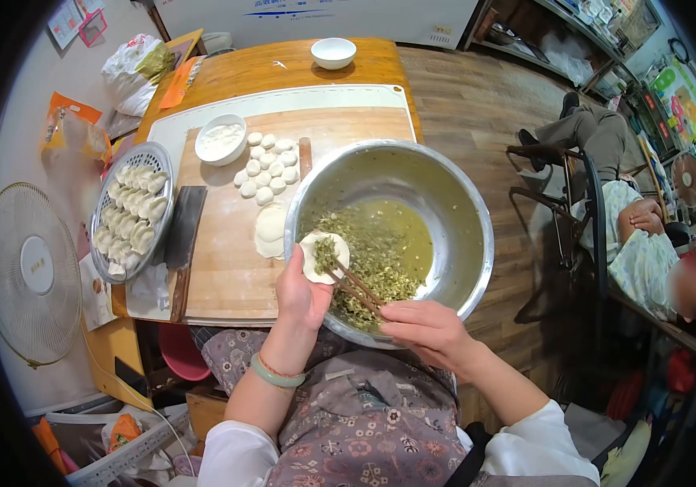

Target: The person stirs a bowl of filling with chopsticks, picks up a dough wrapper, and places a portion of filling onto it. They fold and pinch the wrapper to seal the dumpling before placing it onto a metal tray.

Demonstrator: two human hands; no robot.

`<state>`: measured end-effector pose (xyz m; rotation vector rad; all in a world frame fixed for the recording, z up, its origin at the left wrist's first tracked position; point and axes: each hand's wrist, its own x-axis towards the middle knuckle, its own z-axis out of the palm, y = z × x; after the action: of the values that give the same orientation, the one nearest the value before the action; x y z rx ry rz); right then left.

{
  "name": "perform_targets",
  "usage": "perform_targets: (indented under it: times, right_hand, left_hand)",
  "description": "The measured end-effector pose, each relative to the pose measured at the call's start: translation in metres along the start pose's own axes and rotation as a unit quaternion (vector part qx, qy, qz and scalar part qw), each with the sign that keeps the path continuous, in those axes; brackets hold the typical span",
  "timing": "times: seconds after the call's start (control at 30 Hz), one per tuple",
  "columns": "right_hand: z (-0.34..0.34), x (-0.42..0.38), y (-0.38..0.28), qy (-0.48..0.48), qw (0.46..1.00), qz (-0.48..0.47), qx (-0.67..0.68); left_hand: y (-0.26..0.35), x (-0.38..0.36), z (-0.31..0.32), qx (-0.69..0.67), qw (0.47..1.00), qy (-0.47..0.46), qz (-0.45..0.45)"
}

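Observation:
In my left hand point(302, 290) lies a round dumpling wrapper point(313, 269), held at the near left rim of a large metal bowl point(471, 219). A small heap of green filling point(326, 253) sits on the wrapper. My right hand point(429, 331) grips brown chopsticks point(359, 294), whose tips touch that heap. More chopped green filling point(380, 260) covers the bowl's bottom, with yellowish liquid at its far right side. Left of the bowl, flat wrappers point(270, 231) lie stacked on the wooden board point(222, 280), with several dough pieces point(265, 166) beyond them.
A steel tray point(165, 162) of folded dumplings stands at the left, beside a cleaver point(183, 227). A white bowl of flour point(221, 140) and a rolling pin point(306, 154) rest on the board. Another white bowl point(333, 53) is at the back. A person point(620, 203) sits at the right.

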<state>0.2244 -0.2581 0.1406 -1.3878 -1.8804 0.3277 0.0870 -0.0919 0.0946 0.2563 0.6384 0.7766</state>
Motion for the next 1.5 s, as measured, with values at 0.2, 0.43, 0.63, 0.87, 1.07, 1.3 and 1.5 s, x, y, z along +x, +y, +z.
perform_targets:
  times: [0.2,0.43,0.63,0.87,1.07,1.3,1.5]
  right_hand:
    - [-0.017,-0.012,0.012,0.186,0.945,0.202,0.179]
    - [0.003,-0.001,0.036,0.086,0.789,0.460,0.398]
    - [0.027,0.014,0.055,0.123,0.762,0.481,0.416]
    - [0.014,0.008,0.051,0.197,0.714,0.482,0.468]
    - [-0.015,0.006,0.029,0.265,0.716,0.420,0.492]
    - [-0.004,0.017,0.005,0.262,0.731,0.359,0.518]
    - [-0.001,0.016,0.003,0.260,0.740,0.355,0.509]
  left_hand:
    - [0.018,-0.007,-0.001,-0.024,0.999,-0.031,0.036]
    - [0.047,-0.023,-0.013,-0.035,0.994,-0.081,0.063]
    - [0.044,-0.024,-0.025,-0.076,0.992,-0.094,0.037]
    - [0.046,-0.029,-0.020,-0.039,0.996,-0.069,0.048]
    - [0.035,-0.023,-0.020,-0.008,0.998,-0.064,0.023]
    - [0.008,-0.020,-0.003,-0.030,0.996,-0.077,-0.025]
    - [0.008,-0.019,-0.002,-0.022,0.996,-0.081,-0.031]
